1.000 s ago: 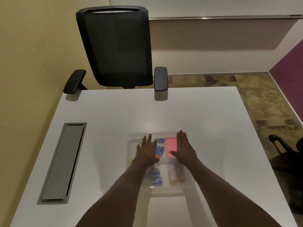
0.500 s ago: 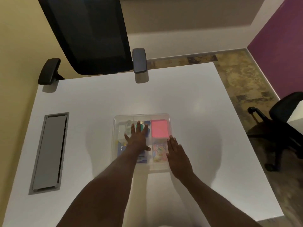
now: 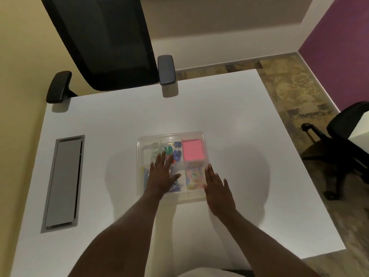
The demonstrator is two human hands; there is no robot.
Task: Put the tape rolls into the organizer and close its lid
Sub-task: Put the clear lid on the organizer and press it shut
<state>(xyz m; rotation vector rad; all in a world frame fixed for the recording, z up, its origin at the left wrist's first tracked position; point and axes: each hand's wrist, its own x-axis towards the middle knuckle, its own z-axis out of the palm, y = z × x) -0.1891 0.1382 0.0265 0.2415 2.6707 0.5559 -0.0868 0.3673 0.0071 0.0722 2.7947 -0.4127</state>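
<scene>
A clear plastic organizer point(image 3: 199, 136) lies on the white table point(image 3: 119, 120), its transparent lid down over the compartments. Through the lid I see clear tape rolls point(image 3: 154, 150) at the back left, a pink pad point(image 3: 192, 149), coloured clips point(image 3: 194, 174) and small blue and green items. My left hand point(image 3: 161, 174) lies flat on the lid over the left half, fingers spread. My right hand point(image 3: 217, 188) rests flat at the organizer's near right corner, partly on the table. Neither hand holds anything.
A grey cable hatch point(image 3: 62, 182) is set into the table on the left. A black office chair point(image 3: 105, 43) stands at the far edge. Another black chair point(image 3: 347, 140) is on the floor to the right, past the table's right edge.
My right hand has slid back from the lid's middle to its near right corner. My left hand stays pressed on the lid. The camera has tilted down and shifted.
</scene>
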